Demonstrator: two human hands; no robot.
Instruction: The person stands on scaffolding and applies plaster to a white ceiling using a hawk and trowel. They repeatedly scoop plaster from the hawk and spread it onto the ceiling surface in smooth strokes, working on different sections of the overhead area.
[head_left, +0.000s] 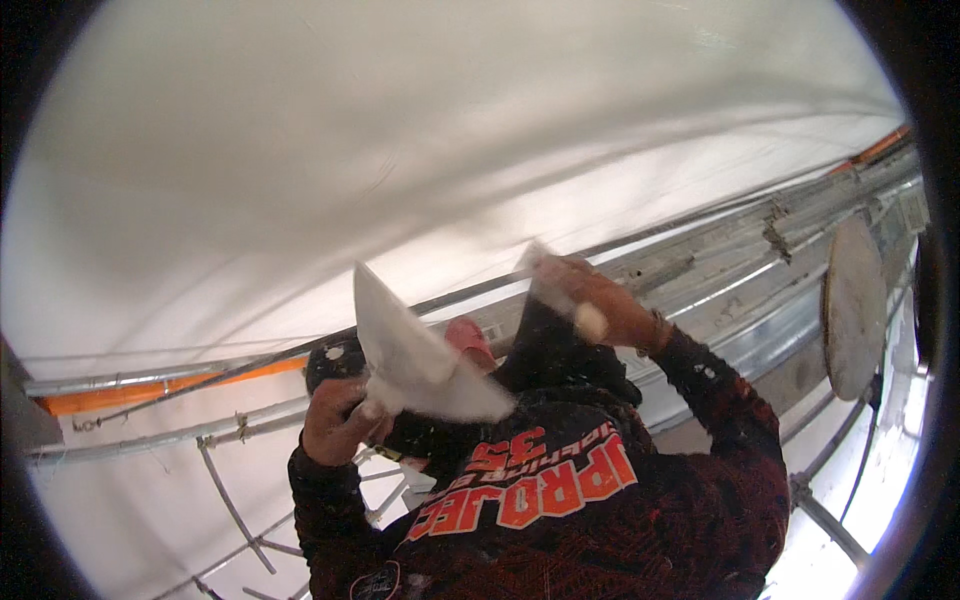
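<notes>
My left hand (338, 422) is wrapped around the handle under a plasterer's hawk (395, 325), a pale, flat board held tilted in front of my chest. A whitish lump of wet material (435, 362) appears to sit on the board, though motion blurs it. Up and to the right, my right hand (600, 300) grips a plastering trowel (555, 282). The pale end of its handle shows below my fingers, and the blade is smeared by movement. Trowel and hawk are apart.
A broad, smooth off-white surface (300, 150) fills the upper view. Worn metal scaffold planks (715, 275) cross at the right, with scaffold tubes (235, 505) lower left. A pale round disc (855, 310) stands upright at far right. Orange strips (170, 388) run along the left edge.
</notes>
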